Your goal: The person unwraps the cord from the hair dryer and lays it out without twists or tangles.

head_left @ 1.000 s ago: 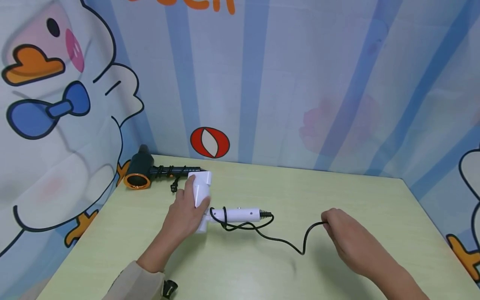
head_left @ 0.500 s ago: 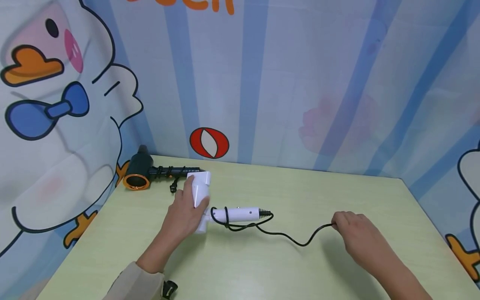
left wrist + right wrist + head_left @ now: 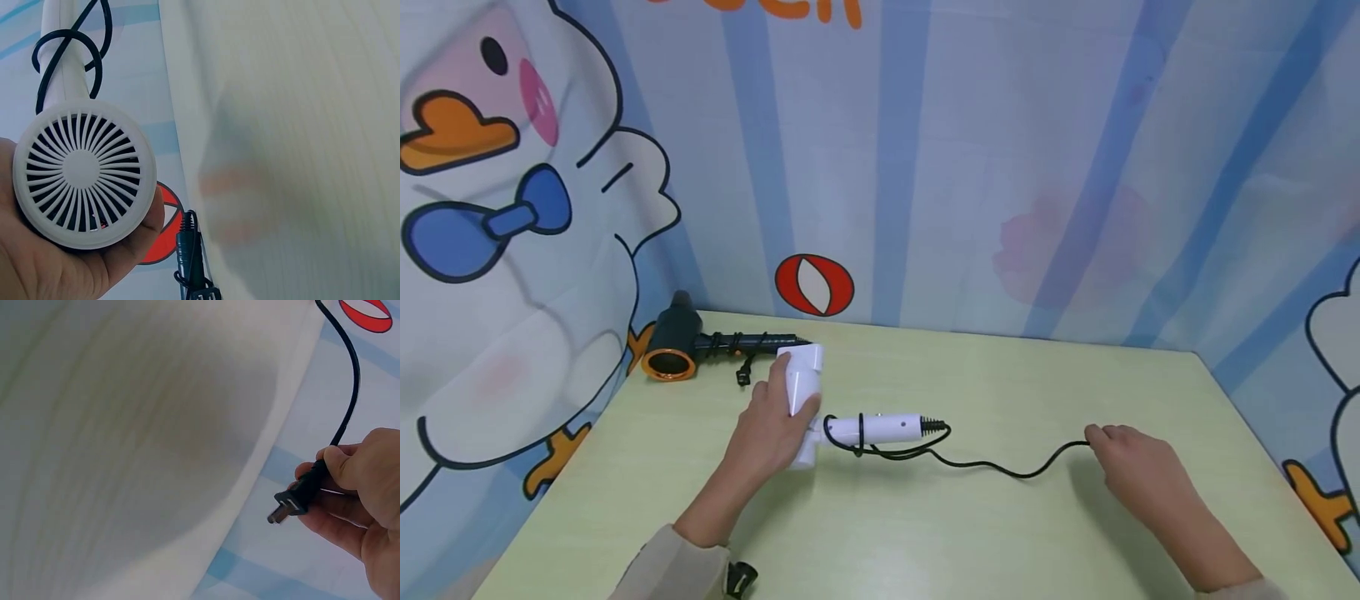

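Note:
A white hair dryer (image 3: 803,382) is gripped round its barrel by my left hand (image 3: 769,423), its handle pointing right. In the left wrist view the slotted round grille (image 3: 81,169) of the dryer faces the camera, with the palm and fingers behind it. Black power cord (image 3: 977,464) loops round the handle and runs right to my right hand (image 3: 1138,475). The right wrist view has that hand pinching the black two-pin plug (image 3: 300,492) between thumb and fingers, prongs pointing away from the palm. The cord sags a little between the two hands.
A dark hair dryer (image 3: 673,337) with an orange rim lies at the table's back left, its cord wound round its handle and its plug (image 3: 743,372) hanging free. Behind the pale table (image 3: 1000,542) stands a cartoon-printed cloth backdrop (image 3: 962,167).
My right hand has moved right with the plug, drawing the cord out straighter. The loops at the handle have shifted slightly right. My left hand keeps its grip on the hair dryer.

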Motion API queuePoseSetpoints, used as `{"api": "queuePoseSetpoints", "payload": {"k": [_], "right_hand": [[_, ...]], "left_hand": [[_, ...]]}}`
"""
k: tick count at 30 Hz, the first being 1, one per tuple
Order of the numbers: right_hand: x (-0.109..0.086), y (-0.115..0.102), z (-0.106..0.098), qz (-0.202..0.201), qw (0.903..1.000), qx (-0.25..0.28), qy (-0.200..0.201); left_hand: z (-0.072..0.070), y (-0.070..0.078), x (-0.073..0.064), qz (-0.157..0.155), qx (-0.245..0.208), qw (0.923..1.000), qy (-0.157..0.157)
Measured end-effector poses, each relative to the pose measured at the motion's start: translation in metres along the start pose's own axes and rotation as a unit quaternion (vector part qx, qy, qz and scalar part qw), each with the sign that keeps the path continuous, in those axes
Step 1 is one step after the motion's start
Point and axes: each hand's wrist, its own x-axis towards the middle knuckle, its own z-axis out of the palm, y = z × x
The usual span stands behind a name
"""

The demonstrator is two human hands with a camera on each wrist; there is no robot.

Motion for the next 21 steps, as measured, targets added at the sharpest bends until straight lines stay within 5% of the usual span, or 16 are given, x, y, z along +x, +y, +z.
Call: {"api": "queuePoseSetpoints", "payload": {"k": [11, 21], "right_hand": [[0.006, 0.011, 0.019, 0.03, 0.9972, 0.016, -0.066], [0.011, 0.016, 0.023, 0.038, 0.9964, 0.033, -0.068]], "left_hand": [[0.005, 0.002, 0.001, 0.002, 0.002, 1.0, -0.006], [0.006, 0.004, 0.001, 0.002, 0.003, 1.0, -0.007]]}}
